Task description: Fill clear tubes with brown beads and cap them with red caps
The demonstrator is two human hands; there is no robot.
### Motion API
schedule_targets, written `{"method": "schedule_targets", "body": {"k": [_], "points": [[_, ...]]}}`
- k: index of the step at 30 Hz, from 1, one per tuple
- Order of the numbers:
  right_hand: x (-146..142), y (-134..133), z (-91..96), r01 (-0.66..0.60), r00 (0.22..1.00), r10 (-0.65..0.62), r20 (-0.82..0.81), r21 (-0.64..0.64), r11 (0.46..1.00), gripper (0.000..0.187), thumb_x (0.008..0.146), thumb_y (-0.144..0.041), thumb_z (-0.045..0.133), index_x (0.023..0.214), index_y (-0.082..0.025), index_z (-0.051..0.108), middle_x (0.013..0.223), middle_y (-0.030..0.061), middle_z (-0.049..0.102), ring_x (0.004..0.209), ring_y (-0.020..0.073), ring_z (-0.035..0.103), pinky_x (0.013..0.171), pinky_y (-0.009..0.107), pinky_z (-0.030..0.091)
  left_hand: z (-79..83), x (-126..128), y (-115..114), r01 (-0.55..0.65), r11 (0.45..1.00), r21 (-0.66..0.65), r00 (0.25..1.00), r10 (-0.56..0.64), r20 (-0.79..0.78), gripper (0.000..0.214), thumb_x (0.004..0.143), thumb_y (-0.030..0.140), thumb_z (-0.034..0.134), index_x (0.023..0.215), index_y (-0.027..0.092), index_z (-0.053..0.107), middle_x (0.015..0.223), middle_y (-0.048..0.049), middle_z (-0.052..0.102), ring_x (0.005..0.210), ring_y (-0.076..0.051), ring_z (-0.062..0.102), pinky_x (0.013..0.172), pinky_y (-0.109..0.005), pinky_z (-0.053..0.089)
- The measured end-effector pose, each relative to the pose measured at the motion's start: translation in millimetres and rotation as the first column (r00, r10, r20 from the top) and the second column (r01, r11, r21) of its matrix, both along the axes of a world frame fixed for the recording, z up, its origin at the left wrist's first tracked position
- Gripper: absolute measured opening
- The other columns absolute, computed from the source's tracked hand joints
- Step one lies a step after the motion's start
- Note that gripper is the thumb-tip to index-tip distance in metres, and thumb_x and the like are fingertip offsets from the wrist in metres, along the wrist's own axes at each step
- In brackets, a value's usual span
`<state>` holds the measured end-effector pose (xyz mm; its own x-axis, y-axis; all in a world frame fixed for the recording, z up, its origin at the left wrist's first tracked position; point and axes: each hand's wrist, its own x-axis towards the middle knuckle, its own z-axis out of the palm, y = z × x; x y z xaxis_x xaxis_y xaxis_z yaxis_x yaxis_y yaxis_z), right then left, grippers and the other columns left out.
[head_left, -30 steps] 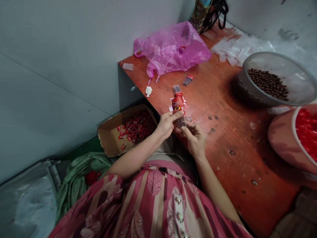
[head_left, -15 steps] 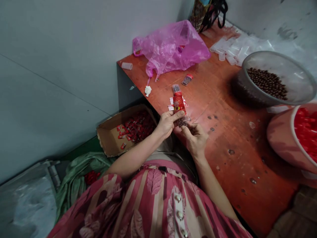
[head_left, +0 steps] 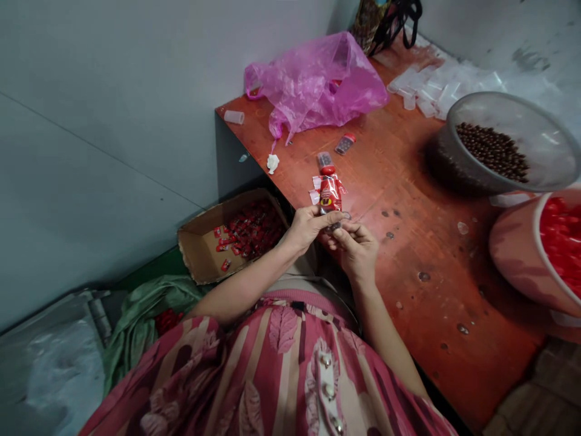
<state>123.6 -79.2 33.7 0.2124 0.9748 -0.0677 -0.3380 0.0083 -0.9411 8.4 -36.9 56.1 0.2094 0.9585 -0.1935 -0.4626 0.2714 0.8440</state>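
The left hand (head_left: 303,231) is holding a glossy red wrapper (head_left: 330,195) over the near edge of the red table (head_left: 408,272), its thumb pressing across the lower part, probably to steady it while leaving the upper part uncovered. The right hand (head_left: 362,249) is meeting it from the other side, thumb and forefinger seemingly pinching a dark end (head_left: 334,227) that is showing just below the left thumb; its other fingers are curling inward. Both hands are working close together in front of the body, likely for fine control. The cardboard box (head_left: 193,251), holding small red packets (head_left: 256,230), is sitting low beside the table on the left, perhaps for easy dropping-in. The grey bowl (head_left: 463,175) of brown balls (head_left: 492,151) and the pink bowl (head_left: 512,248) of red pieces (head_left: 565,236) are standing on the right, apparently handy for reaching. The wrapper is catching a bright glare and showing a yellow patch near the thumb, with pale print too small to read. I cannot tell whether the dark end is sitting inside it. A red-capped bottle (head_left: 325,162) is lying just beyond it.
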Motion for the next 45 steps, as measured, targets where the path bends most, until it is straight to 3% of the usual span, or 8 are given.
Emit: {"method": "schedule_targets", "body": {"k": [9, 15, 23, 28, 31, 35, 38, 45], "points": [[2, -2, -0.9, -0.044, 0.999, 0.042, -0.028, -0.064, 0.997, 0.028, 0.064, -0.028, 0.084, 0.076, -0.017, 0.062, 0.061, -0.0037, 0.067, 0.046, 0.0092, 0.062, 0.047, 0.020, 0.053, 3.9, -4, -9, 0.061, 0.997, -0.047, 0.978, -0.051, 0.201, 0.046, 0.059, 0.051, 0.083, 0.072, 0.010, 0.068, 0.070, -0.0081, 0.070, 0.058, -0.016, 0.063, 0.056, -0.028, 0.051], [-5, -7, 3.4, 0.053, 0.999, -0.053, -0.005, -0.054, 0.997, 0.029, 0.064, -0.031, 0.084, 0.078, -0.017, 0.062, 0.066, -0.0029, 0.068, 0.052, 0.0093, 0.064, 0.053, 0.021, 0.056, 0.0, 7, -16, -0.075, 0.992, -0.098, 0.986, 0.088, 0.142, 0.041, 0.051, 0.041, 0.089, 0.064, 0.012, 0.063, 0.057, 0.0008, 0.063, 0.046, -0.007, 0.052, 0.046, -0.021, 0.042], [-15, 11, 0.7, -0.112, 0.993, 0.113, 0.018, -0.034, 0.993, 0.039, 0.057, -0.035, 0.086, 0.068, -0.019, 0.053, 0.054, -0.0069, 0.061, 0.042, 0.0087, 0.058, 0.044, 0.020, 0.050, -6.2, -14, -28, -0.028, 0.988, -0.153, 0.984, 0.055, 0.170, 0.041, 0.054, 0.038, 0.089, 0.071, 0.009, 0.066, 0.064, -0.0026, 0.065, 0.053, -0.011, 0.058, 0.057, -0.026, 0.049], [-22, 15, 8.4, -0.212, 0.977, 0.213, 0.026, -0.046, 0.976, 0.038, 0.058, -0.034, 0.085, 0.080, -0.019, 0.058, 0.071, -0.0025, 0.070, 0.056, 0.0113, 0.064, 0.050, 0.022, 0.054, -39.8, -63, -40, -0.408, 0.887, -0.216, 0.910, 0.415, -0.012, 0.040, 0.065, 0.044, 0.082, 0.090, 0.017, 0.066, 0.104, -0.0059, 0.070, 0.099, -0.016, 0.066, 0.092, -0.030, 0.049], [-14, 16, 6.9, -0.140, 0.986, 0.145, 0.085, -0.057, 0.988, 0.031, 0.064, -0.033, 0.081, 0.081, -0.019, 0.059, 0.066, -0.0038, 0.067, 0.054, 0.0103, 0.063, 0.049, 0.021, 0.052, -57.6, -82, -39, -0.577, 0.816, -0.025, 0.772, 0.535, -0.344, 0.046, 0.070, 0.043, 0.079, 0.108, 0.022, 0.064, 0.135, -0.0087, 0.058, 0.130, -0.020, 0.050, 0.107, -0.032, 0.039], [-3, 18, 1.1, -0.096, 0.979, 0.107, 0.172, -0.072, 0.993, 0.025, 0.070, -0.033, 0.078, 0.082, -0.018, 0.061, 0.065, -0.0052, 0.063, 0.052, 0.0090, 0.061, 0.049, 0.020, 0.051, -50.4, -70, -5, -0.146, 0.859, 0.490, 0.667, 0.452, -0.593, 0.038, 0.081, 0.036, 0.069, 0.117, 0.024, 0.067, 0.136, -0.0087, 0.059, 0.136, -0.023, 0.044, 0.117, -0.038, 0.025], [2, 17, 0.3, -0.123, 0.970, 0.136, 0.201, -0.075, 0.990, 0.024, 0.070, -0.034, 0.077, 0.081, -0.018, 0.062, 0.065, -0.0046, 0.063, 0.052, 0.0092, 0.061, 0.048, 0.020, 0.050, -38.8, -48, 39, 0.217, 0.779, 0.588, 0.578, 0.383, -0.721, 0.032, 0.082, 0.028, 0.067, 0.114, 0.028, 0.069, 0.135, -0.0053, 0.060, 0.141, -0.026, 0.038, 0.120, -0.045, 0.015], [17, 20, 1.6, -0.168, 0.948, 0.186, 0.257, -0.089, 0.982, 0.023, 0.071, -0.035, 0.077, 0.077, -0.018, 0.063, 0.061, -0.0032, 0.064, 0.051, 0.0099, 0.060, 0.050, 0.021, 0.050, -46.3, -25, 85, 0.296, 0.794, 0.531, 0.456, 0.371, -0.809, 0.015, 0.080, 0.023, 0.069, 0.091, 0.029, 0.077, 0.131, -0.0028, 0.064, 0.138, -0.028, 0.041, 0.120, -0.051, 0.007]]}}
